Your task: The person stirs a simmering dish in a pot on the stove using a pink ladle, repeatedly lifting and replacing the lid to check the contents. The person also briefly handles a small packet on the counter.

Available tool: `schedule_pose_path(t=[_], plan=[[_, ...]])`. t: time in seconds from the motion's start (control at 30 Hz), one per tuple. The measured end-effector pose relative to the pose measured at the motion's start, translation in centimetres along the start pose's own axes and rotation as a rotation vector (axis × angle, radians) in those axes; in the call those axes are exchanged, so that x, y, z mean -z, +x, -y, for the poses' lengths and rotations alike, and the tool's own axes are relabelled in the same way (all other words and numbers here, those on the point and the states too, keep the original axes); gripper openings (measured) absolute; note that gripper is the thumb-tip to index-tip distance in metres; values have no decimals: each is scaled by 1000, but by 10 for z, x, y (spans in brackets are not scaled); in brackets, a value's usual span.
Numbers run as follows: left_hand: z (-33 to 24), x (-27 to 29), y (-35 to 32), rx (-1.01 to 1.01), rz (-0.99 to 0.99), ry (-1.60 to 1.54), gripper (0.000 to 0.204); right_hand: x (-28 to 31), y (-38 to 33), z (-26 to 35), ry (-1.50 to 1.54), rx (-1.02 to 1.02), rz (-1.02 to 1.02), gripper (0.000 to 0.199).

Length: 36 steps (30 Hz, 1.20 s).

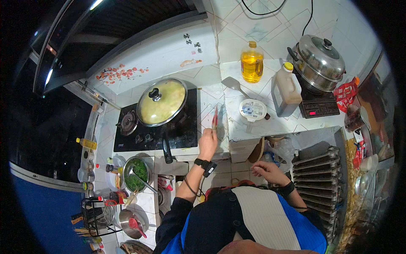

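My left hand reaches over the white tiled counter to the right of the stove, its fingers closed round a slim reddish thing that points away from me. What kind of thing it is I cannot make out. Left of that hand, a frying pan rests on the black gas stove, its handle toward me. A glass lid with a black knob covers it, and pale yellowish food shows through. My right hand hangs in front of the counter, fingers loosely bent and apart, with nothing seen in it.
Right of the stove stand an oil bottle, a brown-filled jug, a white lidded tub, a grey spatula and a steamer pot on an induction cooker. At left sits a bowl of greens. A radiator stands low right.
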<state>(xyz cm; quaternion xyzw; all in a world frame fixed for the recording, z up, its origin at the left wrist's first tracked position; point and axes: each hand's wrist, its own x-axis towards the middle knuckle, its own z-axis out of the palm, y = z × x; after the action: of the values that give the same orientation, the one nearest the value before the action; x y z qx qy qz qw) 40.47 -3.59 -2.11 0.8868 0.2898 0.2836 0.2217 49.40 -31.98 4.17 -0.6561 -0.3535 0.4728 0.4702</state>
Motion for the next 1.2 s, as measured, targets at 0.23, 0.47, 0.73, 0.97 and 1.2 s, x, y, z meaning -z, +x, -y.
schedule_pose_path(t=[0.23, 0.47, 0.73, 0.97, 1.2], plan=[[-4, 22, -35, 50, 739, -149, 71, 8, -3, 0, 11, -2, -28, 27], [49, 95, -116, 86, 726, 27, 49, 6, 27, -8, -56, -14, 74, 27], [45, 157, -208, 638, 443, -308, 45, 3, 62, 8, -97, 34, 151, 29], [39, 166, -211, 700, 329, -181, 40, -12, 86, 19, -82, 105, 283, 28], [58, 157, -187, 800, 81, -558, 42, -9, 78, 27, -157, 76, 224, 27]])
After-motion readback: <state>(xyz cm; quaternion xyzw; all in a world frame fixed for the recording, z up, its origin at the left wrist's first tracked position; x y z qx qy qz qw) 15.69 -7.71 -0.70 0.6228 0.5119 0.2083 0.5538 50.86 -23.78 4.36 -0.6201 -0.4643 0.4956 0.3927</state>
